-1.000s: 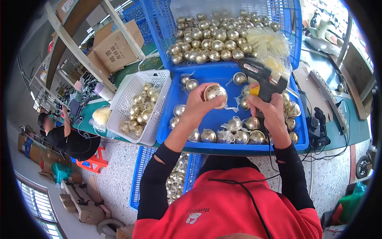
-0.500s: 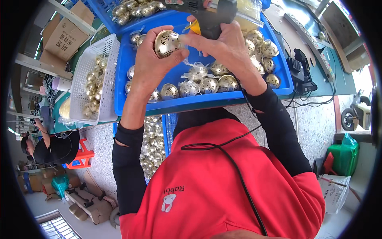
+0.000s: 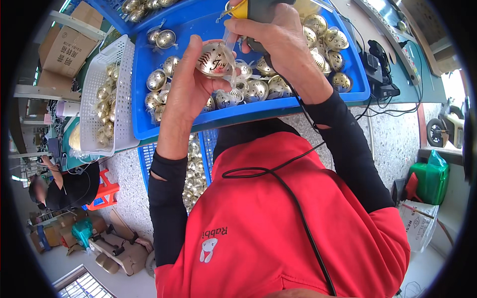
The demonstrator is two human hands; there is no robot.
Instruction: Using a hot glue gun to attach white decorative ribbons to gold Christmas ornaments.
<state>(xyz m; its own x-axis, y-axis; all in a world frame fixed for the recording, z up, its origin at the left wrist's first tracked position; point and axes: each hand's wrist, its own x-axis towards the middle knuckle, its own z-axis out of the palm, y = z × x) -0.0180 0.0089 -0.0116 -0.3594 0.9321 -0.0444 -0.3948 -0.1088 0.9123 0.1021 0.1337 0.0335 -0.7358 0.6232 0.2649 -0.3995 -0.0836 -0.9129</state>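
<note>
Blue plastic walls frame the tray (image 3: 149,130) on the bench, and everything else sits relative to it. Its near wall runs just above the person's chest, so both hands work over the tray's middle with open air beneath them. Gold balls (image 3: 258,89) crowd the tray floor below the hands and toward its right end, while the left part of the floor shows bare blue patches between scattered balls. Against the tray's left wall stands a white basket (image 3: 126,64) holding more gold balls; a cardboard box (image 3: 62,49) lies beyond that. Off the tray's right end, black cables (image 3: 385,107) trail over the bench.

Above the tray's centre, the left hand (image 3: 191,84) pinches a gold ball (image 3: 212,58) between thumb and fingers. It is shiny, rounded, with dark lettering on its face (too curved to read well) and a clear ribbon strip (image 3: 229,69) draped across it. The right hand (image 3: 271,35) is wrapped firmly around a glue gun (image 3: 253,9), whose yellow-orange nose points at the ball's top. A black cord (image 3: 298,208) falls from the gun across the red vest.
</note>
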